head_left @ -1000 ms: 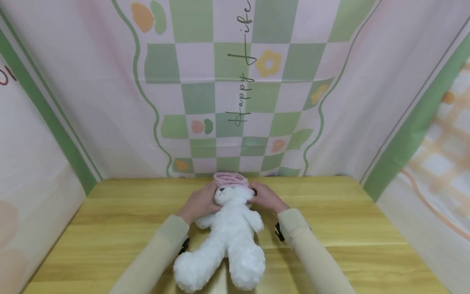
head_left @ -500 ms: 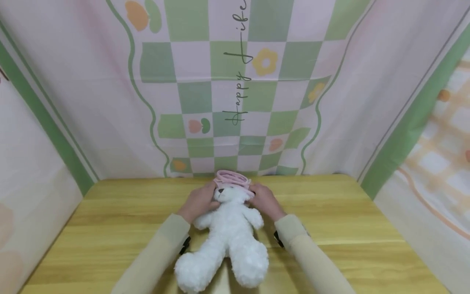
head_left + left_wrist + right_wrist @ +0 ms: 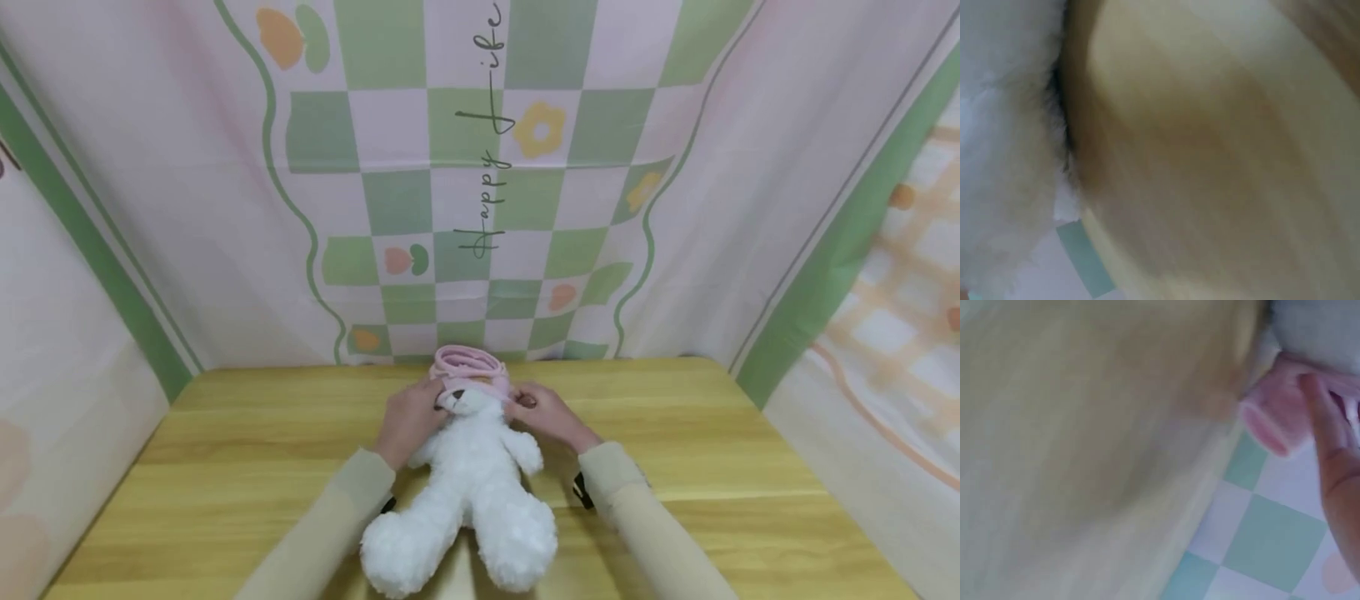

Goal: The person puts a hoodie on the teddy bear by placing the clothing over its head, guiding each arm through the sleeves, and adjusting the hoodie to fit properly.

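Note:
A white plush bear (image 3: 468, 475) lies on its back, its legs toward the near edge. Around the top of its head sits a pink fabric piece (image 3: 468, 363), with a ring-like opening facing away. At the left side of the head, the left hand (image 3: 408, 418) grips the fabric's edge and the bear's head. On the other side the right hand (image 3: 551, 412) pinches the fabric's lower edge. Pink cloth (image 3: 1285, 403) and a finger (image 3: 1329, 450) pressed on it show in the right wrist view. White fur (image 3: 1007, 156) fills the left side of the left wrist view.
The bear lies on a wood-grain table (image 3: 247, 467). Right behind the table's far edge hangs a curtain (image 3: 465, 183) with green and white checks. More printed cloth hangs at the left (image 3: 67, 317) and right (image 3: 885, 333).
The pink fabric's opening has tilted a little to the left. Both wrists have shifted slightly, and the right fingers are bent more at the fabric's edge.

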Tool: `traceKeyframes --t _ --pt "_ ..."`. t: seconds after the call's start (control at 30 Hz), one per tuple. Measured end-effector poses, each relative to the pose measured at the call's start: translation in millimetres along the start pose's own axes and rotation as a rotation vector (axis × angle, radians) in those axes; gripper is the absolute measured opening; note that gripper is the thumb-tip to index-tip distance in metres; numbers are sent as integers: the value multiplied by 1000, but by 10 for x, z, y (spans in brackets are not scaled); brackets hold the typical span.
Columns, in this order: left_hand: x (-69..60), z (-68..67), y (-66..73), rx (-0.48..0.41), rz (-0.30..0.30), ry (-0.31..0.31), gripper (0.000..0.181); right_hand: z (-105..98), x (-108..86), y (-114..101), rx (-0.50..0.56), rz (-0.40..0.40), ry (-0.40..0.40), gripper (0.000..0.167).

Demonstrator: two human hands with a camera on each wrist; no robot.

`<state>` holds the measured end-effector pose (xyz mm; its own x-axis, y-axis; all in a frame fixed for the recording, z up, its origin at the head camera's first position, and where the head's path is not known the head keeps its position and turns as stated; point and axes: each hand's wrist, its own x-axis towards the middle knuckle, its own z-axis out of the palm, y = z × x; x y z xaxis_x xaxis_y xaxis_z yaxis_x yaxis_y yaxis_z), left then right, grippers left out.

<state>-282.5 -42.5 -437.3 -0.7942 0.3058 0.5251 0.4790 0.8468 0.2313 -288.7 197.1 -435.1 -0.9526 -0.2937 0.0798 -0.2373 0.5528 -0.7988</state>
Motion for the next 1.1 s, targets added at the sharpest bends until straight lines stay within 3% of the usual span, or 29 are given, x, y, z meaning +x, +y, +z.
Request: traceKeyframes --t 0.07,0.13,0.2,0.33,0.47,0.53,0.6,0.7,0.83,1.1 --pt "-22 22 7 32 23 51 21 6 2 -43 -36 11 -7 27" --pt "-35 41 14 51 33 83 22 31 17 -99 -124 -4 17 35" --pt "-50 50 9 76 79 127 24 54 33 -144 -224 -44 55 42" --pt "-47 33 -23 30 204 167 24 70 58 -184 -319 -246 96 37" --pt "-41 -2 -42 -43 291 65 34 78 74 -194 -340 -440 49 48" --pt "-51 -2 -45 -16 311 6 44 95 76 -197 -367 -467 53 45" --pt "-66 -1 -39 1 305 -18 52 121 80 -196 -387 -489 85 39" --pt "-94 15 -24 21 289 -2 50 157 86 -191 -405 -530 127 32" --pt "-121 42 8 45 282 66 40 190 91 -154 -385 -614 182 22" --pt "-134 103 44 91 303 238 34 250 106 -54 -370 -791 270 27"
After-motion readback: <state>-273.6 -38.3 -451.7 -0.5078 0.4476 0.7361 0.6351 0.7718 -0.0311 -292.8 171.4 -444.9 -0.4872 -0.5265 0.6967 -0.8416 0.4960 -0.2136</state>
